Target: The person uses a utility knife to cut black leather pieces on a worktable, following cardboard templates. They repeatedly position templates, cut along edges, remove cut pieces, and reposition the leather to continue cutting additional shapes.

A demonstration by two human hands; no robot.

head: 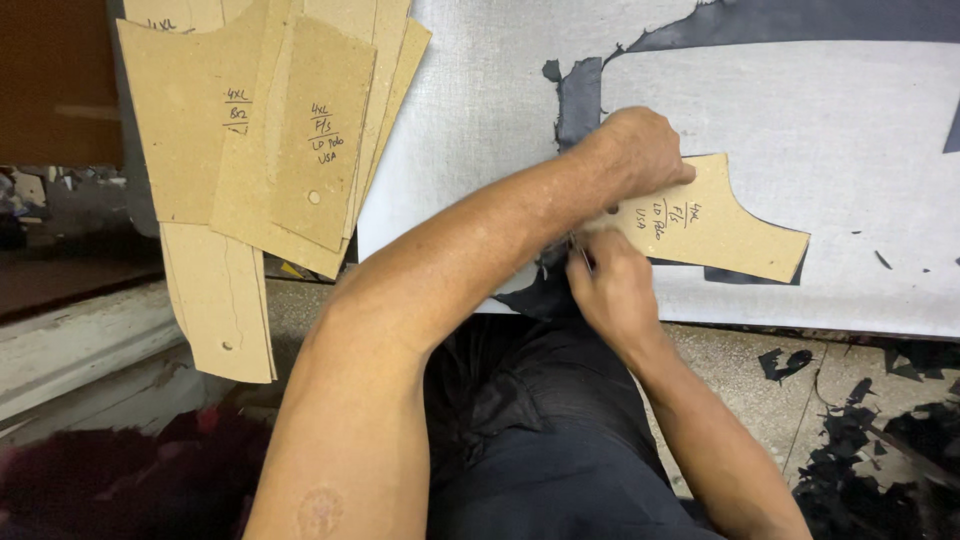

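The left hand (640, 150), reaching across from the lower left of the frame, lies flat with its fingers together on the upper left end of a tan cardboard pattern piece (715, 225), pressing it down. The pattern piece lies right of centre on a pale grey cloth surface (850, 130), with dark fabric (745, 275) showing under its lower edge. The right hand (612, 290) sits just below the left hand, at the pattern's left end, curled closed around a thin metal tool (580, 250) whose tip meets the card's edge; what kind of tool it is cannot be told.

More dark fabric (580, 100) lies on the cloth above the left hand and along the top of the frame. In the upper left, a stack of cardboard patterns (290, 130) hangs over the cloth's left edge. Along the bottom right, dark fabric scraps (860, 440) litter a speckled stone floor (730, 370). The person's dark trousers (540, 430) fill the bottom centre.
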